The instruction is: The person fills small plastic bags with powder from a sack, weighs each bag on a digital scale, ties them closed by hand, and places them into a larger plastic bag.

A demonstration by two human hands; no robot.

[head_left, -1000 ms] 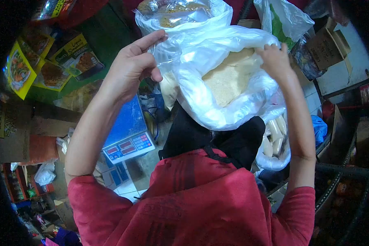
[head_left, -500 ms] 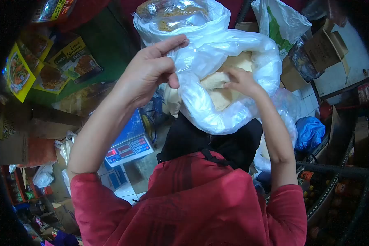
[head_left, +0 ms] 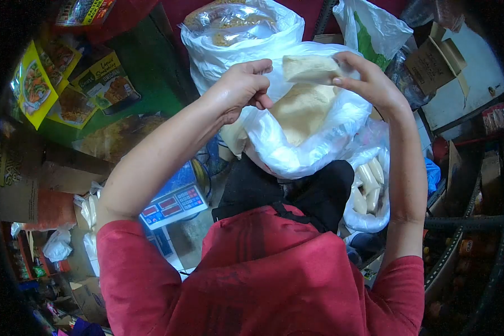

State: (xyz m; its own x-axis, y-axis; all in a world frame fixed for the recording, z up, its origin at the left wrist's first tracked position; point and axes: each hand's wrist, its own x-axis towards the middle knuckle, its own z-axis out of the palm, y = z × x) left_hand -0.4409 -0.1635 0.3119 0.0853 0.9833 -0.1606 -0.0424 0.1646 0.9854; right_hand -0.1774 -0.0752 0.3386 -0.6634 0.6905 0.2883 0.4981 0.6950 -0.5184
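My right hand (head_left: pixel 369 81) grips a small clear plastic bag of pale powder (head_left: pixel 311 69) between thumb and fingers, tilted on its side above the sack. Under it stands a large white plastic-lined sack (head_left: pixel 297 159) with its rim rolled down, holding more cream-coloured powder (head_left: pixel 302 112). My left hand (head_left: pixel 246 87) hovers over the sack's left rim, fingers curled in. Whether something thin is pinched there is hard to make out. A gap separates it from the small bag.
Behind stands another white sack (head_left: pixel 207 53) with a clear bag of yellowish pieces. Filled packets (head_left: pixel 368 185) lie in a white bag by my right knee. A digital scale (head_left: pixel 173 207) is at left, food pouches (head_left: pixel 106 84) beyond it. Shelving (head_left: pixel 465 224) lines the right side.
My right hand has risen out of the sack, bringing up the small bag of powder. My left hand has shifted slightly right and down. The packets by my right knee have come into view.
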